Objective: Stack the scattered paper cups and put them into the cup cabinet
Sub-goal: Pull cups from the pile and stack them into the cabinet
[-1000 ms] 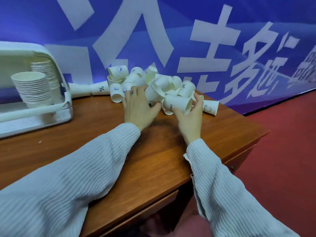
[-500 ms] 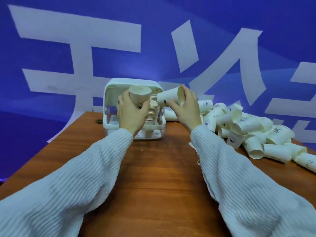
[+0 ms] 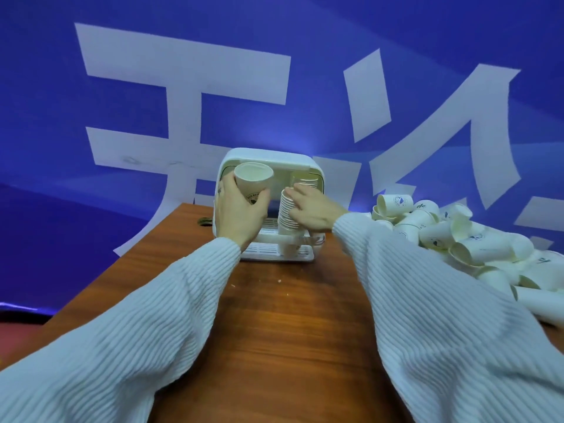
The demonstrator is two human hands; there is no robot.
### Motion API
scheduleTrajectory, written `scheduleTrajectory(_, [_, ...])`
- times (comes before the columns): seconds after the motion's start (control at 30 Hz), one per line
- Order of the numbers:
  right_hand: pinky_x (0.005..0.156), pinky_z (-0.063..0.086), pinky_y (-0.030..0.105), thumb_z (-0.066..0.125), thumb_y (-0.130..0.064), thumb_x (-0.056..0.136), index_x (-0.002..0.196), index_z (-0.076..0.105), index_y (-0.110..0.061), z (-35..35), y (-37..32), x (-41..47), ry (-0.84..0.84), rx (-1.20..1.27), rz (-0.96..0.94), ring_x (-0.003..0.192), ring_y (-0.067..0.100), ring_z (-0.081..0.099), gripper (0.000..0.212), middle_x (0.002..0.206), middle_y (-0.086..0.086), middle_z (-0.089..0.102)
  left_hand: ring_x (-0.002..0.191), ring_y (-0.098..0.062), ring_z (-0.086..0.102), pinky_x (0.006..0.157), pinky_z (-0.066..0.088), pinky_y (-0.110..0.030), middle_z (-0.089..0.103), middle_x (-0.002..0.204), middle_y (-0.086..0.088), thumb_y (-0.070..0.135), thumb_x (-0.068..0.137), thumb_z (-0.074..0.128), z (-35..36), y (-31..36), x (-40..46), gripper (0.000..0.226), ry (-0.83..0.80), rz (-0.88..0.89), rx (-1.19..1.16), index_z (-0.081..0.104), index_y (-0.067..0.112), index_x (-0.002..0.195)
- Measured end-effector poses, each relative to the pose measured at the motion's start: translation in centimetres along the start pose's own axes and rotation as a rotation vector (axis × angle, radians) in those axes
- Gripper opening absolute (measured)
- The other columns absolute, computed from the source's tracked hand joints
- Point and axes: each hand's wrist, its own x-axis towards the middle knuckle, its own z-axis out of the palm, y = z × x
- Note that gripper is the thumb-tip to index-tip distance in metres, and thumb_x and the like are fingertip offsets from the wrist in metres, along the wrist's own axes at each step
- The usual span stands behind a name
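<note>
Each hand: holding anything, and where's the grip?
Left hand grips a paper cup round its lower body. Right hand rests on the cup stack; grip unclear.

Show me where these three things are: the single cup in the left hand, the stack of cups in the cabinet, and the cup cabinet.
single cup (image 3: pixel 254 182): head view, on its side wall.
stack of cups (image 3: pixel 286 213): head view, on its ribbed rims.
cup cabinet (image 3: pixel 268 155): head view, on its white top.

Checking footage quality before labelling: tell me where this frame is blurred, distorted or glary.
Head view: wide-angle bending curves the table edges; the right hand on the cup stack is slightly motion-blurred; the loose cups look soft; no strong glare.
</note>
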Motion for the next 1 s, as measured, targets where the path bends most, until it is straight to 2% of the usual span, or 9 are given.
scheduleTrajectory(0.1, [0.129, 0.009, 0.039, 0.046, -0.043, 0.101, 0.164, 0.018, -0.017, 0.2, 0.2, 0.1, -0.070, -0.019, 0.007, 0.159, 0.024, 0.010, 0.073, 0.172, 0.013, 0.011, 0.122, -0.021, 0.054, 0.105, 0.047, -0.047, 0.055, 0.135, 0.003, 0.042, 0.083, 0.070, 0.4, 0.2, 0.1, 0.072, -0.044, 0.012, -0.029, 0.036, 0.027, 0.145])
scheduleTrajectory(0.23, [0.128, 0.019, 0.044, 0.059, -0.048, 0.092, 0.165, -0.001, -0.025, -0.5, 0.4, -0.8, 0.010, 0.214, 0.020, 0.158, 0.022, 0.016, 0.098, 0.172, 0.010, 0.017, 0.129, -0.021, 0.049, 0.105, 0.044, -0.039, 0.050, 0.146, -0.002, 0.039, 0.088, 0.071, 1.6, 1.6, 1.1, 0.079, -0.127, 0.043, -0.016, 0.029, 0.026, 0.153])
scheduleTrajectory(0.33, [0.121, 0.032, 0.045, 0.058, -0.059, 0.086, 0.165, 0.001, -0.033, 0.2, 0.7, -3.0, 0.161, 0.345, 0.038, 0.152, 0.021, 0.030, 0.101, 0.169, 0.004, 0.027, 0.125, -0.021, 0.053, 0.103, 0.045, -0.038, 0.055, 0.138, -0.002, 0.038, 0.083, 0.076, 3.0, 2.8, 3.0, 0.073, -0.116, 0.100, -0.038, 0.040, 0.018, 0.144])
scheduleTrajectory(0.43, [0.115, 0.033, 0.034, 0.063, -0.047, 0.094, 0.165, 0.005, -0.032, 0.6, 2.0, -4.8, 0.258, 0.375, 0.032, 0.148, 0.019, 0.035, 0.093, 0.164, 0.004, 0.036, 0.121, -0.022, 0.055, 0.099, 0.046, -0.036, 0.058, 0.133, -0.003, 0.034, 0.082, 0.078, 4.8, 3.6, 4.4, 0.072, -0.135, 0.120, -0.035, 0.042, 0.015, 0.140])
scheduleTrajectory(0.53, [0.119, 0.031, 0.036, 0.065, -0.042, 0.097, 0.166, 0.007, -0.031, 0.7, 3.5, -6.1, 0.316, 0.450, 0.043, 0.150, 0.015, 0.034, 0.091, 0.165, -0.001, 0.035, 0.128, -0.027, 0.052, 0.105, 0.043, -0.037, 0.055, 0.140, -0.008, 0.032, 0.085, 0.077, 6.5, 3.9, 5.0, 0.075, -0.204, 0.127, -0.014, 0.039, 0.012, 0.146])
scheduleTrajectory(0.63, [0.120, 0.027, 0.034, 0.066, -0.046, 0.096, 0.165, 0.006, -0.035, 1.0, 4.8, -6.9, 0.333, 0.487, 0.084, 0.153, 0.014, 0.029, 0.092, 0.167, -0.005, 0.032, 0.135, -0.031, 0.048, 0.110, 0.036, -0.037, 0.051, 0.146, -0.013, 0.038, 0.090, 0.071, 7.8, 3.2, 4.5, 0.070, -0.346, 0.142, 0.179, 0.042, 0.012, 0.149])
scheduleTrajectory(0.7, [0.119, 0.028, 0.036, 0.066, -0.049, 0.095, 0.165, 0.007, -0.039, 1.3, 5.5, -7.2, 0.347, 0.510, 0.124, 0.151, 0.015, 0.032, 0.092, 0.164, -0.004, 0.038, 0.137, -0.035, 0.044, 0.111, 0.037, -0.044, 0.047, 0.147, -0.014, 0.058, 0.089, 0.058, 8.2, 1.9, 3.6, 0.071, -0.408, 0.166, 0.407, 0.048, 0.018, 0.147])
scheduleTrajectory(0.83, [0.120, 0.032, 0.041, 0.064, -0.051, 0.096, 0.163, 0.008, -0.044, 2.4, 6.3, -7.9, 0.358, 0.548, 0.159, 0.146, 0.014, 0.038, 0.088, 0.156, -0.005, 0.046, 0.156, -0.027, 0.011, 0.122, 0.015, -0.055, 0.012, 0.171, -0.002, 0.088, 0.083, 0.031, 8.2, 0.6, 2.6, 0.095, -0.499, 0.186, 0.634, 0.036, 0.030, 0.157])
scheduleTrajectory(1.0, [0.113, 0.042, 0.041, 0.064, -0.050, 0.093, 0.161, 0.017, -0.044, 3.3, 7.6, -10.4, 0.412, 0.613, 0.263, 0.136, 0.010, 0.048, 0.082, 0.148, -0.006, 0.051, 0.157, -0.026, 0.001, 0.123, 0.005, -0.055, 0.011, 0.171, -0.004, 0.085, 0.085, 0.031, 8.7, 0.6, 2.3, 0.094, -0.448, 0.290, 0.712, 0.030, 0.027, 0.158])
